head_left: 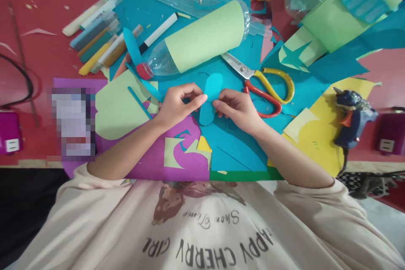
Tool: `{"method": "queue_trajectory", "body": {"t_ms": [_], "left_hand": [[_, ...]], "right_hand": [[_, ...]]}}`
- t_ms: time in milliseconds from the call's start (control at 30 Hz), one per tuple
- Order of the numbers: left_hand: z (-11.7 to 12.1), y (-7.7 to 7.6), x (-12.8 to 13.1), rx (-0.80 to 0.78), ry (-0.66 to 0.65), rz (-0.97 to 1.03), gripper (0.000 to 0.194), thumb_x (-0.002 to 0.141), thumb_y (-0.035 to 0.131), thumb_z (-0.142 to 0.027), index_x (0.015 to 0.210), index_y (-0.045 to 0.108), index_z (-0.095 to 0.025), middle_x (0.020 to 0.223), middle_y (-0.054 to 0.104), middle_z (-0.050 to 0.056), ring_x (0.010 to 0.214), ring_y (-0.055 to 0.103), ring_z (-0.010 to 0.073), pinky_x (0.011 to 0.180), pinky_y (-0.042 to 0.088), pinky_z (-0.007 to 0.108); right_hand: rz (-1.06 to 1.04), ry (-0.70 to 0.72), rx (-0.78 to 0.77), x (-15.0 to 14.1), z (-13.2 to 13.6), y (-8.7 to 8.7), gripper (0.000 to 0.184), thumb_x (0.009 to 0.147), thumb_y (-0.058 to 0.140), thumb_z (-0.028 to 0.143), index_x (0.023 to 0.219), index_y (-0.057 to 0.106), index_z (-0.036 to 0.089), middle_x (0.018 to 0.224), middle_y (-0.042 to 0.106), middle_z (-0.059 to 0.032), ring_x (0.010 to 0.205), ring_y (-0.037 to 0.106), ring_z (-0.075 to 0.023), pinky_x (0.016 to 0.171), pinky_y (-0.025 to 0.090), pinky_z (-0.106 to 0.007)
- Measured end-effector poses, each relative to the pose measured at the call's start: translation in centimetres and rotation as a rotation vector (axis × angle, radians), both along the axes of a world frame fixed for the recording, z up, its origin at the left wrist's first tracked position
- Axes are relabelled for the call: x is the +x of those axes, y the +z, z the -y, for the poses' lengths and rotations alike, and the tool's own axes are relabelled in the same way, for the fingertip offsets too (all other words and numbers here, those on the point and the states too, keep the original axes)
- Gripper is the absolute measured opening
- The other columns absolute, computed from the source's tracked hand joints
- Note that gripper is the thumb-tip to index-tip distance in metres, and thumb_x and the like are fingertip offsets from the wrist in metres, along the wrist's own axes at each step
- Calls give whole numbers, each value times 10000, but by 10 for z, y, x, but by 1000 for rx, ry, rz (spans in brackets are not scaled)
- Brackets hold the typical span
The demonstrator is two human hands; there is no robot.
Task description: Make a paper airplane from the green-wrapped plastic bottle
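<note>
Basically, you've got blue paper (236, 156) underneath, green-wrapped bottle (205, 36) lying beyond your hands, scissors (243, 69) just past your right hand (237, 107). That hand and your left hand (180, 103) both pinch the small blue cutout (214, 84), held between them over the paper. Uneven pulling could crease or tear it; if dropped, matching colour could hide it.
</note>
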State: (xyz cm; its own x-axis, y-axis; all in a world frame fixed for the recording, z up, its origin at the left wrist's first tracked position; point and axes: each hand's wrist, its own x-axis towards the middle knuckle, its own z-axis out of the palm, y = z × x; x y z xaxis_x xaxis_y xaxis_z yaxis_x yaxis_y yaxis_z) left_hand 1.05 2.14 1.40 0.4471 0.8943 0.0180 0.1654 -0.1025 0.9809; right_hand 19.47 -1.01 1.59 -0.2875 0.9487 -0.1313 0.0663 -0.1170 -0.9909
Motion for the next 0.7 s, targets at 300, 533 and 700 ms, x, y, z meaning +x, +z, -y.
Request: {"method": "queue_trajectory", "body": {"t_ms": [300, 533, 700], "left_hand": [[2, 1, 1, 16, -2, -22, 238, 861, 569, -309, 658, 541, -187, 580, 546, -47, 534, 524, 73, 585, 454, 207], [2, 2, 1, 27, -33, -92, 268, 863, 559, -366, 664, 515, -191, 583, 527, -49, 555, 497, 82, 574, 410, 219], [2, 3, 0, 100, -75, -232, 345, 876, 522, -386, 600, 463, -188, 542, 458, -50, 540, 407, 85, 539, 320, 246]], "right_hand": [[-55, -23, -74, 0, -1, 3, 416, 749, 746, 515, 638, 528, 178, 532, 544, 47, 431, 460, -47, 413, 374, -184], [-52, -9, -94, 1, -2, 4, 439, 740, 737, 549, 629, 521, 183, 528, 553, 48, 433, 465, -48, 420, 383, -185], [-59, 4, -99, 1, -2, 6, 420, 748, 746, 514, 623, 521, 182, 527, 559, 45, 434, 477, -51, 422, 390, -186]]}}
